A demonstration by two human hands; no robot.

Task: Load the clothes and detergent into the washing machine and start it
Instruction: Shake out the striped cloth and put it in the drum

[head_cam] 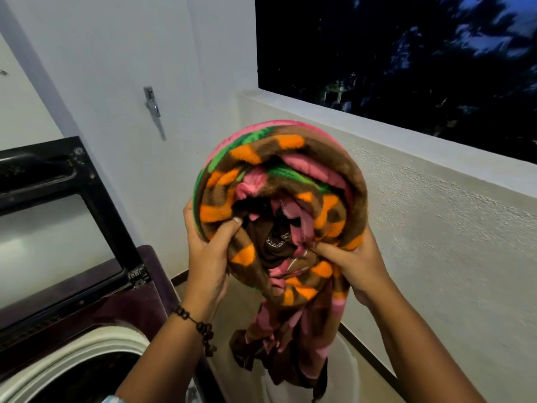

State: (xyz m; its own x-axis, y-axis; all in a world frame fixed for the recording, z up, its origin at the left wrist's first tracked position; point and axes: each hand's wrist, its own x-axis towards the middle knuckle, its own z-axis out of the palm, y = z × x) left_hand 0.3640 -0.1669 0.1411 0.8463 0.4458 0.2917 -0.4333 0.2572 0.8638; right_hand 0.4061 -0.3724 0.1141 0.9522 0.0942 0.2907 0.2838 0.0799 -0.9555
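I hold up a thick fleece blanket, brown with orange, pink and green patches, bundled round other clothes. My left hand grips its left edge with the thumb hooked into the fold. My right hand grips the right edge the same way. A loose end of the blanket hangs down between my forearms. The top-loading washing machine stands at the lower left, its dark lid raised and the white drum rim showing. No detergent is in view.
A white bucket stands on the floor under the hanging blanket. A low textured parapet wall runs along the right, with dark sky and trees beyond. A metal handle is fixed on the white wall behind.
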